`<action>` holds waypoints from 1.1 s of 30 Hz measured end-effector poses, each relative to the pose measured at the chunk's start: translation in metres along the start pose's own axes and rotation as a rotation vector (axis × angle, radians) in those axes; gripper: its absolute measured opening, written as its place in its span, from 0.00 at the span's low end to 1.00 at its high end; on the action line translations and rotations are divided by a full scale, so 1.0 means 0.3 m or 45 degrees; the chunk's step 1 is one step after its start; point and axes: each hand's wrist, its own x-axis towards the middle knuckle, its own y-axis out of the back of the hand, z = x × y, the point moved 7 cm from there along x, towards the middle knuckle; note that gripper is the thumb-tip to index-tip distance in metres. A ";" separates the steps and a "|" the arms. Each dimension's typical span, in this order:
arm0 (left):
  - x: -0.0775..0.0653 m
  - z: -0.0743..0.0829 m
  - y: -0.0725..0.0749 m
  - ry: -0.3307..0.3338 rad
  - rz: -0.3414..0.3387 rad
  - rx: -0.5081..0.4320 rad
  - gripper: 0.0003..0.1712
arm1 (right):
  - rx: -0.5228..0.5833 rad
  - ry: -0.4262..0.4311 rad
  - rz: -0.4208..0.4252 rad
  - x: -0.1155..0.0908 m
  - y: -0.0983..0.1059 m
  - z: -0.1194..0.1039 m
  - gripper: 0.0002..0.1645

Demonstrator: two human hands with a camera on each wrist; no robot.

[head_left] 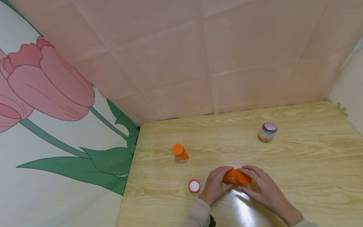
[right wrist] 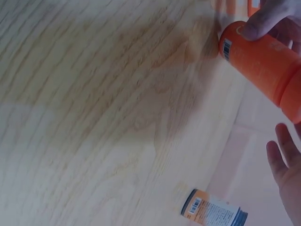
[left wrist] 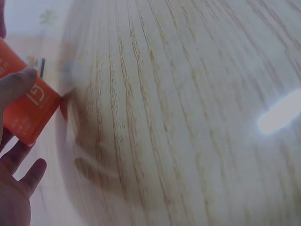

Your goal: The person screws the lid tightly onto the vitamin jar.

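Observation:
In the head view, an orange bottle (head_left: 234, 176) lies sideways between the two hands, its cap toward the right. My left hand (head_left: 216, 185) grips the bottle's base end, the thumb pressed on the printed side (left wrist: 28, 106) in the left wrist view. Around the orange cap (right wrist: 292, 96) curve the index finger and thumb of my right hand (head_left: 262, 189). Two other fingers of that hand stand loose below the cap in the right wrist view. Left of the left hand, an orange-rimmed lid (head_left: 194, 186) lies with its white inner face up.
Farther back on the wood-grain table (head_left: 221, 138) stands a second orange bottle (head_left: 180, 153) with its cap on. A small jar (head_left: 267, 131) with a dark neck and a pink patterned top stands at the back right. A pink cloth (head_left: 175, 63) hangs along the rear edge.

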 end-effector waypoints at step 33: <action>0.026 -0.002 -0.076 -0.007 -0.056 -0.018 0.40 | -0.023 0.123 0.031 0.004 0.017 -0.002 0.40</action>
